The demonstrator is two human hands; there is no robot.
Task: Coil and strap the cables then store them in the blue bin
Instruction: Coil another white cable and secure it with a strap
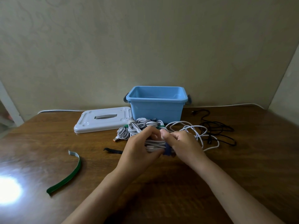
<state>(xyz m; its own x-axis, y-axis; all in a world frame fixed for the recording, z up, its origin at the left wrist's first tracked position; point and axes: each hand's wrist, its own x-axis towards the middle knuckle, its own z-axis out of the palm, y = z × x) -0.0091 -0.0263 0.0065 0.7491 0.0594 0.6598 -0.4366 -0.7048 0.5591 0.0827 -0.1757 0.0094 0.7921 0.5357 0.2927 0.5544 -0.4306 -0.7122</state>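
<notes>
Both forearms reach in from the bottom edge over the brown wooden table. Left hand curls its fingers round a white cable coil, gripping it above the tabletop. Right hand pinches a blue strap wrapped round that same coil, with fingers bent.

Just behind the hands lie several strapped white cable bundles, and a loose white cable spreads to the right. Farther right a loose black cable sprawls. Behind the bundles stands the open blue bin, its white lid lying flat on its left. A green strap curves at the left; a black strap lies near the left wrist.
</notes>
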